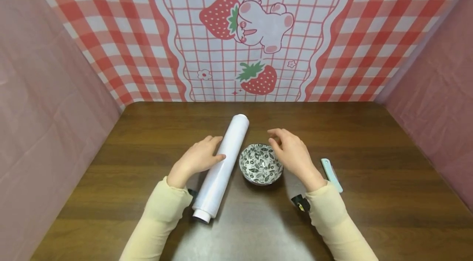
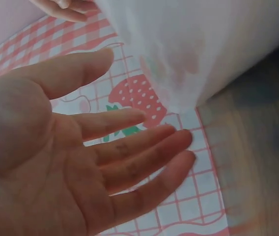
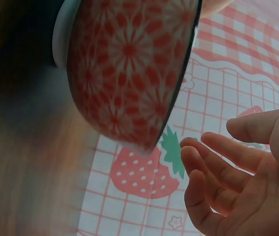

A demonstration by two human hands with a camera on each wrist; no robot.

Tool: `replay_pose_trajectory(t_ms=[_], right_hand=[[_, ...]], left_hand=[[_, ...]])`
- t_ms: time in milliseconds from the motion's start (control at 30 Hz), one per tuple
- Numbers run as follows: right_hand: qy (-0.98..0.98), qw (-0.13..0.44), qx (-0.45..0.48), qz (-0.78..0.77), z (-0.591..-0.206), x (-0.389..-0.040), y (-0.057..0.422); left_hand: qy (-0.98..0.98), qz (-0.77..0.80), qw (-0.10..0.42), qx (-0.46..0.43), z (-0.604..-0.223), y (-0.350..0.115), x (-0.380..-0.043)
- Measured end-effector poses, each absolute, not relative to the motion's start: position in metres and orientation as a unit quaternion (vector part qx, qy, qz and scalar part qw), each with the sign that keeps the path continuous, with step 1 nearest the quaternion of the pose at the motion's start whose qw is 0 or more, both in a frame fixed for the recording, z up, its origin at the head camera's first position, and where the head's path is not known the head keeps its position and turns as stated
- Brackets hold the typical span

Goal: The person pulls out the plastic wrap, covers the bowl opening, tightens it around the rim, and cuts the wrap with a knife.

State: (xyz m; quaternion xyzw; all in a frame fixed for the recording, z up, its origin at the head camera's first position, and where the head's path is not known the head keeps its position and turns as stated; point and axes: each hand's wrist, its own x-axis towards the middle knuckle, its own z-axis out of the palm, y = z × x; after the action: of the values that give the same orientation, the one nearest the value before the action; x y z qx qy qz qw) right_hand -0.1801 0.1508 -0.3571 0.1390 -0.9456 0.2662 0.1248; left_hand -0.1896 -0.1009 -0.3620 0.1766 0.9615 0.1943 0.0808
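Note:
A long roll of clear plastic wrap (image 1: 221,174) lies slantwise on the table, its white core showing at the near end. My left hand (image 1: 197,157) hovers beside and partly over its left side, thumb overlapping the film in the head view. The left wrist view shows that palm (image 2: 66,147) with spread fingers and nothing in them. To the right of the roll stands a small bowl (image 1: 260,165), leaf-patterned inside and red-flowered outside (image 3: 125,59). At its right rim is my right hand (image 1: 293,155), fingers loosely bent and holding nothing.
A small tool with a pale blue handle (image 1: 331,174) lies right of my right wrist on the brown wooden table (image 1: 388,195). A strawberry-print cloth (image 1: 258,14) hangs behind the table, with pink cloth (image 1: 432,88) at the sides.

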Motion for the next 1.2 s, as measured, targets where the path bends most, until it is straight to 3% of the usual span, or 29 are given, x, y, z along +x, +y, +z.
replay_pose_trajectory(t_ms=[367,633,967,1200], right_hand=[[-0.940,0.135,0.141,0.279,-0.360,-0.175,0.147],[-0.939,0.136,0.145,0.279,-0.361,-0.176,0.148],[-0.941,0.131,0.144,0.277,-0.361,-0.177,0.151],[-0.947,0.124,0.138,0.263,-0.363,-0.179,0.158]], left_hand=[[0.945,0.189,0.165,0.208,-0.362,-0.101,-0.178],[0.934,0.205,0.193,0.219,-0.365,-0.119,-0.182],[0.955,0.141,0.141,0.217,-0.353,-0.133,-0.171],[0.964,0.123,0.136,0.193,-0.355,-0.136,-0.158]])
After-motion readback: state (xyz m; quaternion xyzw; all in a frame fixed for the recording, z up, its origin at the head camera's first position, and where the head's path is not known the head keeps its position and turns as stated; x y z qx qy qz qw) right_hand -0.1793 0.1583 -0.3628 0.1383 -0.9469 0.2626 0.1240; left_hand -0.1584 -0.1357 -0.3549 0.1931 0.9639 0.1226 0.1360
